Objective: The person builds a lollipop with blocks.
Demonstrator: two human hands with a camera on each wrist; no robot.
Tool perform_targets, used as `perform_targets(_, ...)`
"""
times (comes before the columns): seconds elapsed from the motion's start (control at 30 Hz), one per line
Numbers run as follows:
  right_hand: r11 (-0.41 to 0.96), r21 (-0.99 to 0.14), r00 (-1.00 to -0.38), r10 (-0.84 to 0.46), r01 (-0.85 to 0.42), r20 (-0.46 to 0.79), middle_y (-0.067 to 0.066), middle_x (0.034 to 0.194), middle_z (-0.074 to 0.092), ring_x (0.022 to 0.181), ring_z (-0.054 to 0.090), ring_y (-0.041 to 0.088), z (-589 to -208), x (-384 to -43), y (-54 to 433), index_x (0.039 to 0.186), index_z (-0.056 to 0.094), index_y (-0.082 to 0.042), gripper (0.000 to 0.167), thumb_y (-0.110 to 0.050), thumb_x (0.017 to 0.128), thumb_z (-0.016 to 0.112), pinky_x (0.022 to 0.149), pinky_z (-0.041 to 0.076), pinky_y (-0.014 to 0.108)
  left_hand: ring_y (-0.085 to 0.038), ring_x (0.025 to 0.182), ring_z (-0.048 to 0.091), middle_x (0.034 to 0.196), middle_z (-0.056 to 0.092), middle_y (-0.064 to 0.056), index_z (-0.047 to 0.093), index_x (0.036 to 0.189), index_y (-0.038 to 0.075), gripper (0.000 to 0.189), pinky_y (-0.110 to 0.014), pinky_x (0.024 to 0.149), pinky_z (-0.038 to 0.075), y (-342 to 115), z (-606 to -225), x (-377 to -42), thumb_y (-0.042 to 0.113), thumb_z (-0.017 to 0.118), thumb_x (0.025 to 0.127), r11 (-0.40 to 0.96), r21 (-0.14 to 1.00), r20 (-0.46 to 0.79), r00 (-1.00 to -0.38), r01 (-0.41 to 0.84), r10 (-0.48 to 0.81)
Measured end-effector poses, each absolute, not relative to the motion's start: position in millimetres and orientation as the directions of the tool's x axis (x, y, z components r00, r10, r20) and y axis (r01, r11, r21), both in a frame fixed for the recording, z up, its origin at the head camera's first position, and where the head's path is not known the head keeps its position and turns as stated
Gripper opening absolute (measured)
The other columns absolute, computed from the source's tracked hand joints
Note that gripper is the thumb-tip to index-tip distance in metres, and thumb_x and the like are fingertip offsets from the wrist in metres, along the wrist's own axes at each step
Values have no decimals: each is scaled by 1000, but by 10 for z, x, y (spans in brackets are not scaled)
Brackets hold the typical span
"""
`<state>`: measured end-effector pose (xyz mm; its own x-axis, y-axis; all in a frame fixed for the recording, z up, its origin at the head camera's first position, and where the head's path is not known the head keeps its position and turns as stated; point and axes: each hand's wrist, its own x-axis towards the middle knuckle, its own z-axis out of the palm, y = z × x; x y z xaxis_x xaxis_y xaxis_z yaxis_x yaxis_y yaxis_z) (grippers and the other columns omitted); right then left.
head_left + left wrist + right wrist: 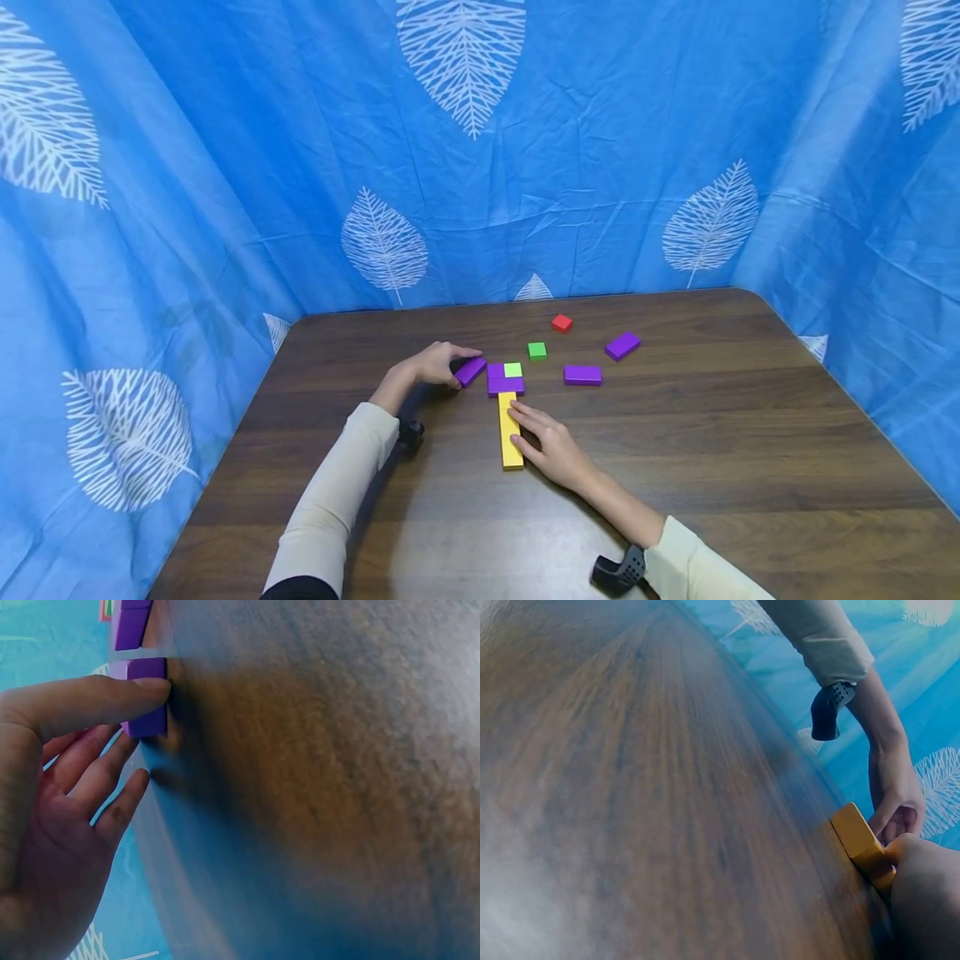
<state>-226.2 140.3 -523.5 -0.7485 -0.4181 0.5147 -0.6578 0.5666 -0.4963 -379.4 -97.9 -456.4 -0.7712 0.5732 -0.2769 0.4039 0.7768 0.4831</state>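
My left hand (435, 364) pinches a purple block (471, 372) between thumb and fingers, just left of the joined group. In the left wrist view the thumb lies across this purple block (150, 712), other fingers behind it. The group has purple pieces (506, 387) around a light green square (512, 369). Below it runs a yellow strip (510, 442), touching or nearly touching the purple; a seam across the yellow blocks (855, 836) shows in the right wrist view. My right hand (557, 450) rests its extended fingertips on the strip's right side.
To the right of the group lie two loose purple blocks (582, 376), one tilted further back. A green square (537, 351) and a red piece (562, 322) sit behind. The brown wooden table (712, 442) meets a blue leaf-patterned curtain (570, 167).
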Motion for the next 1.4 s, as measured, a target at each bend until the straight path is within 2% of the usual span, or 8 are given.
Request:
perform_targets(0.27, 569, -500, -753, -421, -653, 505, 12, 132, 50, 119, 49, 28, -5231, -2265, 1379, 124, 57, 1, 40, -17, 89, 62, 97, 40, 41, -22, 105, 47, 130, 51, -7, 52, 134, 24, 63, -40, 90, 44, -1033, -4611, -3800, 13, 74, 76, 765, 506, -228, -794, 399, 564)
perform_targets(0.43, 570, -499, -754, -423, -652, 502, 12, 133, 50, 119, 49, 28, -5232, -2277, 1364, 124, 57, 1, 40, -17, 89, 62, 97, 40, 40, -25, 117, 50, 130, 53, -9, 55, 130, 15, 62, -41, 96, 42, -1049, -4643, -3748, 22, 79, 74, 744, 561, -109, -859, 363, 501)
perform_targets(0.6, 562, -500, -749, -427, -659, 507, 13, 132, 50, 119, 49, 29, -5227, -2285, 1350, 124, 56, 1, 40, -16, 89, 62, 97, 40, 41, -25, 113, 53, 126, 56, -14, 56, 128, 7, 64, -38, 94, 44, -1031, -4714, -3652, 28, 80, 72, 736, 591, -3, -911, 331, 413)
perform_targets(0.73, 557, -506, -750, -421, -658, 511, 14, 132, 50, 119, 49, 30, -5216, -2293, 1345, 124, 56, 1, 40, -16, 89, 62, 97, 40, 42, -25, 110, 53, 125, 56, -14, 55, 129, 7, 64, -39, 95, 43, -994, -4748, -3592, 28, 79, 74, 740, 584, 28, -919, 334, 392)
perform_targets(0.97, 558, -512, -755, -420, -653, 504, 14, 133, 50, 119, 49, 31, -5210, -2289, 1352, 125, 56, 1, 41, -17, 89, 62, 97, 40, 43, -26, 120, 48, 128, 54, -12, 54, 129, 7, 65, -39, 101, 37, -989, -4861, -3580, 30, 78, 74, 714, 600, 85, -916, 361, 392)
perform_targets(1.2, 563, -521, -764, -403, -641, 504, 13, 133, 50, 119, 49, 30, -5215, -2275, 1366, 125, 56, 0, 40, -16, 89, 63, 97, 40, 42, -21, 130, 36, 139, 44, -5, 46, 137, 13, 71, -38, 106, 30, -1031, -5021, -3574, 35, 76, 76, 609, 730, 82, -925, 308, 370)
perform_targets(1.4, 565, -506, -753, -403, -651, 520, 13, 132, 51, 118, 49, 29, -5223, -2279, 1361, 124, 57, 0, 40, -16, 88, 64, 96, 41, 43, -21, 129, 38, 138, 46, -5, 48, 136, 11, 63, -36, 106, 30, -1048, -5049, -3571, 28, 73, 80, 548, 776, 121, -926, 313, 358)
